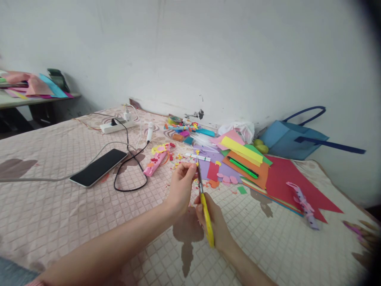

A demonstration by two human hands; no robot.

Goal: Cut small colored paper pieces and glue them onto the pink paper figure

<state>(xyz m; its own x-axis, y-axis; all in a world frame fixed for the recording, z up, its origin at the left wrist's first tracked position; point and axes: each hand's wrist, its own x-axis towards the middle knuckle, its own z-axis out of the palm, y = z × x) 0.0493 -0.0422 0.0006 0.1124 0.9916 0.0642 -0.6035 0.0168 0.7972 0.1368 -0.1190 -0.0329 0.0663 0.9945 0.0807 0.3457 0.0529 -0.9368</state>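
My right hand (212,216) is wrapped round the yellow handles of a pair of scissors (206,216), whose blades point away from me. Close to the blade tips, my left hand (182,184) is closed in a pinch. A tiny yellow piece of paper (197,163) shows at its fingertips, beside the blades; its shape is too small to make out. Just beyond my hands lie a purple sheet (205,171), a red paper piece (213,171) and pink cut shapes (228,178). Left of them rests a decorated pink paper strip (157,163) among small yellow and red scraps.
A tablet-like black device (99,167) and looped black cable (131,190) lie left, near a power strip (117,126). Coloured sheets with a green cutter (243,167), a red sheet (291,182), a decorated lilac roll (304,205) and a blue bag (293,139) are right. Another person's hand (367,234) shows at the right edge.
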